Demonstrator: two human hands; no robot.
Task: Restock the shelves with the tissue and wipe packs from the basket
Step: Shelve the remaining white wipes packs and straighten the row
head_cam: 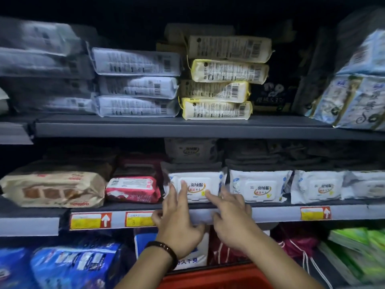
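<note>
A white wipe pack point(195, 185) with a plastic lid stands at the front of the middle shelf point(270, 213). My left hand point(177, 222) has its fingers spread, fingertips touching the pack's front face. My right hand point(231, 213) is beside it, fingers apart, index fingertip on the pack's lower right. Neither hand grips the pack. More of the same white wipe packs point(258, 187) line up to its right, with others stacked behind. The red basket point(214, 278) shows at the bottom, partly hidden by my forearms.
A pink pack point(133, 189) and a tan pack point(54, 189) sit left of the wipe pack. The upper shelf point(183, 128) holds stacked white packs point(137, 82), yellow-edged packs point(220, 88) and blue bundles point(354, 88). Blue, white and green packs fill the lower shelf.
</note>
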